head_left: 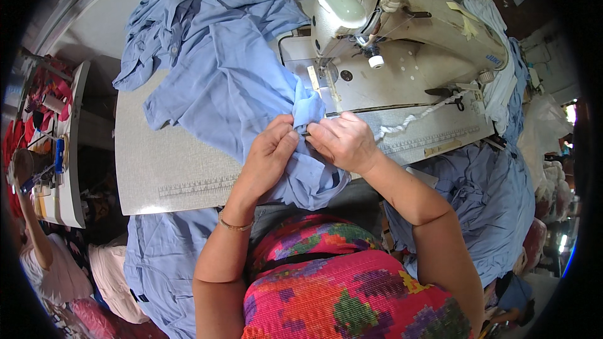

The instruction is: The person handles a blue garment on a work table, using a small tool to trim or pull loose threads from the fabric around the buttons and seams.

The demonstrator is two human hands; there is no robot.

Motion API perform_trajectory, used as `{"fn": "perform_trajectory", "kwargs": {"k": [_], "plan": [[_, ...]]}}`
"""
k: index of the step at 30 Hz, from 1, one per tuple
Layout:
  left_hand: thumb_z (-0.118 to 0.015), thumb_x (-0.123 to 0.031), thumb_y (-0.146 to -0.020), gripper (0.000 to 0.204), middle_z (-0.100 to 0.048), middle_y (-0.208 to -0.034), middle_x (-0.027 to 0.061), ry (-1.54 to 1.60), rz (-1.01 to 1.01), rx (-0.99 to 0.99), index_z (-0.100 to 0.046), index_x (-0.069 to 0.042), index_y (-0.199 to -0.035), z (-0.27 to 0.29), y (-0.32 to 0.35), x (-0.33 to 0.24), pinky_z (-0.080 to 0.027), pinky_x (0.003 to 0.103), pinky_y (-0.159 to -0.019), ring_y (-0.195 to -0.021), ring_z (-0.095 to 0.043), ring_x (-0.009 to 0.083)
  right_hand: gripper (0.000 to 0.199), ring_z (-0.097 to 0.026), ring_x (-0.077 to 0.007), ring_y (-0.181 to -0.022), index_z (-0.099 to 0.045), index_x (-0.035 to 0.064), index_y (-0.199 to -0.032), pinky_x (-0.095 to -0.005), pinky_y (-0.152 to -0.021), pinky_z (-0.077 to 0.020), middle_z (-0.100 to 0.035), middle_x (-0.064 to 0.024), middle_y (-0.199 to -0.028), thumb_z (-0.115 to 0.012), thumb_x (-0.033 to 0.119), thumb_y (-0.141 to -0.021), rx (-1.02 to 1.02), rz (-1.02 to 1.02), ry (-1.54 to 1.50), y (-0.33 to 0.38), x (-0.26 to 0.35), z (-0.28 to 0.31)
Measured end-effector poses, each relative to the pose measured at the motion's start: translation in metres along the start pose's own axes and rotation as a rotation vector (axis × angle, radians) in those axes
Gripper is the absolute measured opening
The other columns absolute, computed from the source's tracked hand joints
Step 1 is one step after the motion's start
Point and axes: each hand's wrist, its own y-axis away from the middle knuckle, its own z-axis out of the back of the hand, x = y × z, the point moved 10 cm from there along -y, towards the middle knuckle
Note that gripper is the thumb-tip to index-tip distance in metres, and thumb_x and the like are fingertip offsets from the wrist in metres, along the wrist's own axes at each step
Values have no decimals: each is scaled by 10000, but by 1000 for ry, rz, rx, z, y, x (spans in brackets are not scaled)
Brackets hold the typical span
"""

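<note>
A light blue garment [220, 75] lies bunched across the table, its near end gathered between my hands just in front of the sewing machine [402, 31]. My left hand [273, 150] is closed on a fold of it, thumb pressed against the fingers. Close beside it, my right hand [342, 141] pinches the same gathered cloth with its fingers curled. A small dark, thin thing shows between the fingertips, too small to name. The presser foot [323, 66] stands beyond my hands, and the cloth lies to its left. Part of the garment hangs over the table's front edge.
The sewing table [157, 163] has ruler markings along its front. A twisted white cord [408, 124] and dark-handled scissors [449, 94] lie at the right. More blue cloth [477, 201] hangs below the right side. At far left, another person's arm [38, 232] is near a shelf [72, 150].
</note>
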Motion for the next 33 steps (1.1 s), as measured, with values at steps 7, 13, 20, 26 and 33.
{"fn": "perform_trajectory", "kwargs": {"k": [7,13,20,26,33], "plan": [[-471,-78,-896,207,-510,-928,100,-30,11,-4,-444,49,-735,1,0,-1,-389,270,-776,-827,-476,184,111,-543,-137,-546,-580,111,-860,-287,-520,-377,-512,7,-655,-607,185,-782,-10,24,14,0,2,0],[-470,-85,-896,208,-513,-948,100,-19,14,-3,-453,53,-741,0,0,1,-387,271,-784,-841,-477,182,96,-538,-143,-527,-576,117,-842,-287,-518,-374,-499,6,-641,-606,187,-782,16,10,6,-1,2,-2],[-478,-102,-912,207,-506,-955,88,76,0,-12,-475,41,-763,-1,2,4,-372,252,-823,-906,-469,168,104,-532,-155,-524,-581,128,-849,-299,-522,-379,-497,7,-642,-617,194,-776,23,51,-27,1,7,1],[-482,-120,-927,212,-499,-936,82,57,-19,19,-482,30,-776,0,1,9,-363,251,-821,-901,-452,161,139,-541,-179,-524,-602,130,-830,-294,-516,-389,-554,-1,-636,-686,197,-743,-64,-46,-241,0,-3,11],[-496,-101,-917,190,-508,-927,108,-129,-75,-48,-482,42,-793,1,4,-6,-398,271,-731,-793,-479,190,146,-560,-200,-536,-608,80,-828,-318,-500,-441,-597,-75,-663,-698,123,-720,36,-601,-694,6,-37,-6]]}}
